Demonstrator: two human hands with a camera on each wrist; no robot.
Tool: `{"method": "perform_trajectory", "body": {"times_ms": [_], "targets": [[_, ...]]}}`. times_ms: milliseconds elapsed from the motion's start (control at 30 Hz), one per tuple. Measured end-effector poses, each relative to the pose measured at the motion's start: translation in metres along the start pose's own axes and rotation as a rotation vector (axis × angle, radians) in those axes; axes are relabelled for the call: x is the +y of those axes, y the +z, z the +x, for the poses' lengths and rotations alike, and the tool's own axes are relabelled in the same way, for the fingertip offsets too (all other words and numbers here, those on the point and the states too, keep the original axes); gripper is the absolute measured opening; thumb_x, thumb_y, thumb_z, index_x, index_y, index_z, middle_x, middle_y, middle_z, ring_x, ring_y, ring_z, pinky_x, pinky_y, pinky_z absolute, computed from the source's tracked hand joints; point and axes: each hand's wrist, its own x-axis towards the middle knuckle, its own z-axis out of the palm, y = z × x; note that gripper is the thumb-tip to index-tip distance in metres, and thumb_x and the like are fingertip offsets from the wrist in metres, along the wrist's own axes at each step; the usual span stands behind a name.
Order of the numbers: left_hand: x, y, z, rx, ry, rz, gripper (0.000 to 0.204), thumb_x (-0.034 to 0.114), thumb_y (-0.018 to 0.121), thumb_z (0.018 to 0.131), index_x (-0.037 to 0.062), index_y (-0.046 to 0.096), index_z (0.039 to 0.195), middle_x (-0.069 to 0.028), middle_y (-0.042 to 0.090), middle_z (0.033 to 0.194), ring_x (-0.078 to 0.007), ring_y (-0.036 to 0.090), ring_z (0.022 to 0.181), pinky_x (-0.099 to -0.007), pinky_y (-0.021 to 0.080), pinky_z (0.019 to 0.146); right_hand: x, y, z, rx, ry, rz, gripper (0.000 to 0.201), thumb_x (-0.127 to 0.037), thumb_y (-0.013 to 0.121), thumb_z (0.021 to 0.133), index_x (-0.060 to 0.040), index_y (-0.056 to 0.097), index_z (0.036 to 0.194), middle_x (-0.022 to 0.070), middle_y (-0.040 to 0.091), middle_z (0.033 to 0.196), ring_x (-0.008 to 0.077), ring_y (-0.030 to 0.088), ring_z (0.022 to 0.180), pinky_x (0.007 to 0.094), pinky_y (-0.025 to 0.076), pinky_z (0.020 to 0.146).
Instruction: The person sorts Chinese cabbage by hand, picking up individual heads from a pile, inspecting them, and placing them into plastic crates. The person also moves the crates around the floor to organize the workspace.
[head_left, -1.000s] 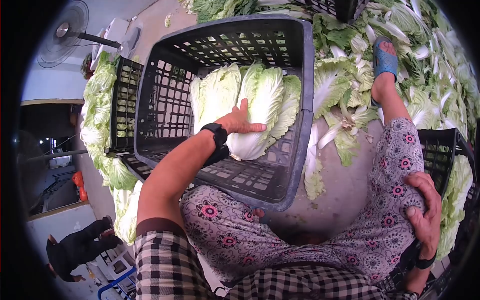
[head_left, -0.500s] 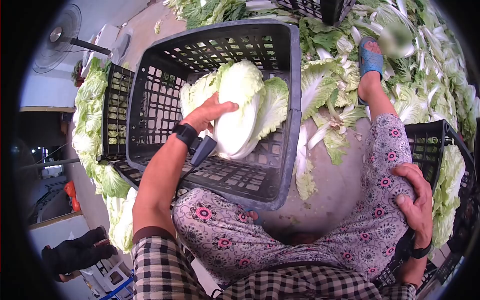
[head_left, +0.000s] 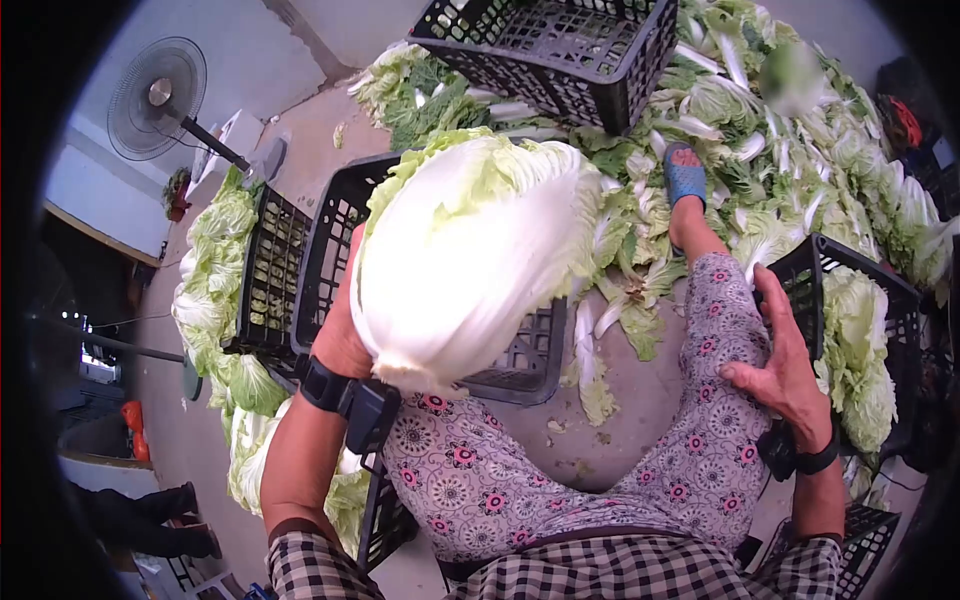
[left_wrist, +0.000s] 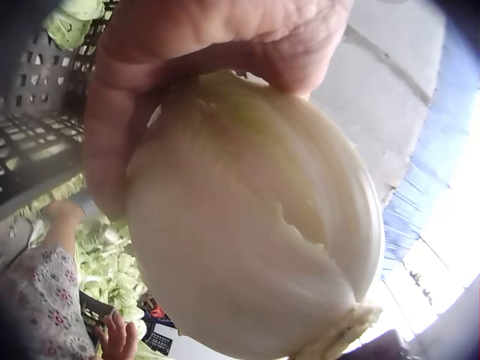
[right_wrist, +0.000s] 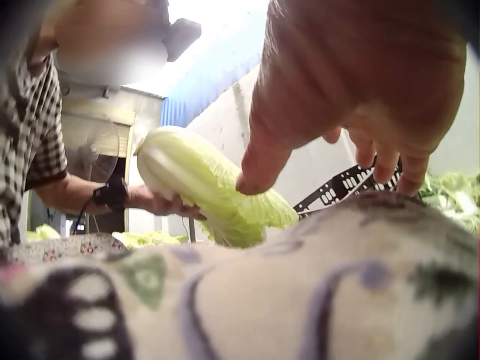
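Note:
A large napa cabbage [head_left: 460, 260] is held up in front of the body, white base toward the person and pale green leaves pointing away. My left hand [head_left: 345, 335] grips it from its left side, with fingers curled around it in the left wrist view [left_wrist: 225, 225]. Beneath the cabbage stands a black plastic crate [head_left: 545, 365], its inside mostly hidden. My right hand [head_left: 785, 365] is over the right knee, fingers spread and holding nothing. In the right wrist view its thumb overlaps the far cabbage leaves.
Loose cabbage leaves [head_left: 750, 150] cover the floor ahead and right. Another black crate [head_left: 600, 75] stands at the back. Cabbages [head_left: 215, 260] line the left beside a crate [head_left: 270, 265]. A crate at right holds a cabbage [head_left: 855, 350]. A fan [head_left: 158, 95] stands back left.
My left hand has taken hold of a cabbage in the crate and lifted it up toward the head. My right hand has come up from resting on the knee, its fingers now straighter.

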Motion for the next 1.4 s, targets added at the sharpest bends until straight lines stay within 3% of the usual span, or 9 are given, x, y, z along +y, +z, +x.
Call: {"method": "perform_trajectory", "body": {"times_ms": [133,233,433,567,800,967,1133,1167,1400], "targets": [[-0.015,0.049,-0.044,-0.132,-0.041,0.007,0.049,0.039,0.046,0.093,0.0034,0.044,0.127,-0.0137,0.06,0.112,-0.0222,0.063,0.093,-0.0358,0.054,0.08,-0.039,-0.02,0.004,0.213,-0.407,-0.208,0.11,-0.057,0.074,0.062,-0.008,0.019,0.143,0.0193,0.024,0.145,0.0359,0.024,0.134,0.0485,0.024,0.106],[-0.044,0.074,-0.062,-0.276,-0.163,0.021,0.05,0.04,0.045,0.092,0.0036,0.044,0.127,-0.0136,0.06,0.112,-0.0225,0.063,0.092,-0.0357,0.053,0.079,-0.081,-0.027,-0.001,0.11,-0.631,-0.316,0.114,-0.028,0.084,0.045,-0.0138,0.025,0.142,0.0182,0.024,0.145,0.0393,0.024,0.133,0.0513,0.02,0.107],[-0.109,0.081,-0.065,-0.532,-0.425,0.042,0.052,0.043,0.043,0.092,0.0041,0.045,0.126,-0.0134,0.06,0.111,-0.0229,0.062,0.091,-0.0356,0.053,0.076,-0.086,-0.006,-0.02,-0.064,-0.696,-0.189,0.102,-0.014,0.08,0.045,-0.0112,0.036,0.136,0.0165,0.04,0.133,0.0352,0.041,0.122,0.049,0.031,0.101],[-0.121,0.055,-0.06,-0.613,-0.501,0.041,0.053,0.046,0.042,0.092,0.0044,0.045,0.125,-0.0132,0.06,0.111,-0.0232,0.062,0.09,-0.0355,0.053,0.075,-0.084,0.009,-0.024,0.006,-0.714,-0.134,0.08,-0.031,0.076,0.063,-0.0046,0.041,0.129,0.0199,0.049,0.122,0.0367,0.05,0.11,0.0475,0.04,0.091],[-0.118,0.001,-0.033,-0.725,-0.448,0.142,0.055,0.049,0.04,0.092,0.0049,0.046,0.125,-0.0129,0.06,0.11,-0.0238,0.062,0.088,-0.0354,0.052,0.072,-0.082,0.028,-0.008,0.249,-0.734,0.079,0.081,-0.03,0.079,0.059,0.0014,0.045,0.125,0.0207,0.052,0.121,0.0364,0.055,0.106,0.0436,0.044,0.089],[-0.109,-0.008,-0.021,-0.778,-0.326,0.214,0.057,0.052,0.039,0.092,0.0053,0.046,0.124,-0.0127,0.06,0.11,-0.0241,0.061,0.086,-0.0352,0.051,0.07,-0.077,0.024,-0.025,0.294,-0.346,0.436,0.086,-0.027,0.082,0.06,0.0001,0.039,0.13,0.0123,0.056,0.119,0.0225,0.056,0.106,0.0336,0.043,0.095],[-0.108,0.013,-0.016,-0.394,-0.018,0.341,0.06,0.049,0.062,0.082,0.001,0.049,0.116,-0.0098,0.061,0.095,-0.0152,0.059,0.08,-0.0265,0.049,0.066,-0.068,0.001,-0.038,0.323,0.033,1.144,0.083,-0.03,0.077,0.069,-0.0014,0.035,0.134,0.0063,0.053,0.122,0.0164,0.053,0.109,0.0316,0.041,0.097],[-0.109,0.014,-0.014,-0.351,0.066,0.411,0.059,0.048,0.062,0.082,0.0004,0.05,0.114,-0.009,0.061,0.093,-0.0143,0.059,0.079,-0.0261,0.049,0.067,-0.061,0.0,-0.043,0.375,-0.029,1.152,0.089,-0.05,0.075,0.068,-0.0011,0.036,0.132,0.0078,0.054,0.121,0.0155,0.053,0.109,0.0338,0.042,0.097],[-0.113,0.043,-0.031,-0.507,-0.175,0.796,0.052,0.041,0.063,0.083,-0.0004,0.053,0.113,-0.0064,0.061,0.096,-0.0111,0.058,0.081,-0.0246,0.047,0.072,-0.027,-0.054,-0.08,0.666,0.11,1.172,0.068,-0.051,0.058,0.081,0.0006,0.045,0.124,0.0113,0.058,0.111,0.0204,0.06,0.098,0.0341,0.051,0.086]]}}
